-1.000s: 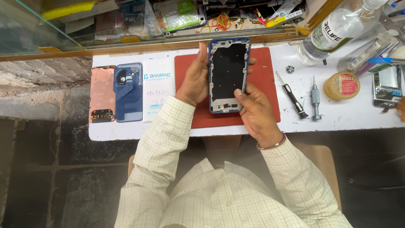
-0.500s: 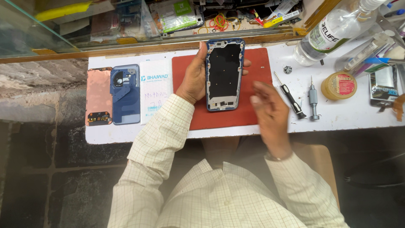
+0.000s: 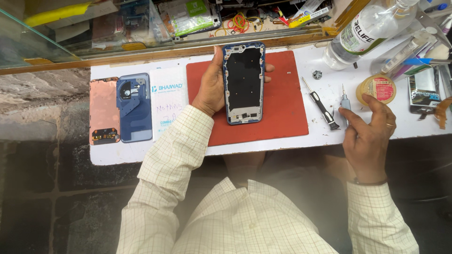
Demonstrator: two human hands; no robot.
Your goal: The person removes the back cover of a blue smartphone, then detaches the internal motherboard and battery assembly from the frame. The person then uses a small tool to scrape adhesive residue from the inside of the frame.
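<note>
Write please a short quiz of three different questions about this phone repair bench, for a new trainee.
1. True or false: the left hand holds the blue phone frame over the red work mat.
2. Which tool do the fingers of the right hand touch?
A. the black-handled screwdriver
B. the small grey screwdriver
C. the clear plastic bottle
3. Fill in: the blue back cover lies between the copper-coloured panel and the white ____.

Key
1. True.
2. B, at its lower end, as far as the view shows.
3. Card.
</note>
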